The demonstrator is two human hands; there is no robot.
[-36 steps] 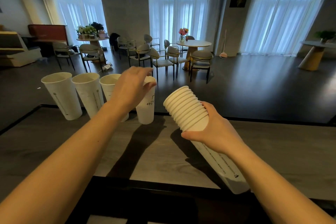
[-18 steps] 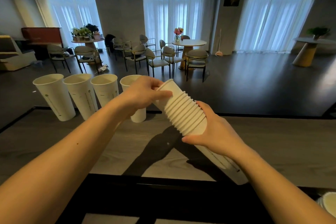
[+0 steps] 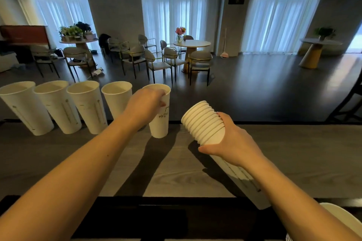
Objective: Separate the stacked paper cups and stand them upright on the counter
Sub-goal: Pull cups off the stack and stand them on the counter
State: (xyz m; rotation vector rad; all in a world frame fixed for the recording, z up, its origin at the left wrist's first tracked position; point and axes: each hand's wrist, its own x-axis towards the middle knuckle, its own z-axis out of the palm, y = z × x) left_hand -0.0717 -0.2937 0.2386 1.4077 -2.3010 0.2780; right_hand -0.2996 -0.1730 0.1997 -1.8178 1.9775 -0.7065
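Note:
Several tall white paper cups stand upright in a row along the far edge of the grey wooden counter (image 3: 293, 152); the leftmost cup (image 3: 25, 109) starts the row. My left hand (image 3: 146, 103) grips the rim of the rightmost cup (image 3: 160, 123), whose base rests on the counter. My right hand (image 3: 233, 143) holds the stack of nested cups (image 3: 203, 121), tilted with its open end up and to the left, just right of that cup. The lower part of the stack runs under my right forearm.
The counter's dark front edge (image 3: 176, 201) runs across the bottom. Another white cup rim (image 3: 340, 215) shows at the lower right corner. Beyond the counter lies a room with tables and chairs (image 3: 168, 58).
My left hand pulled one cup off the stack and carried it left to the end of the row, where it now stands. The stack in my right hand stayed in place.

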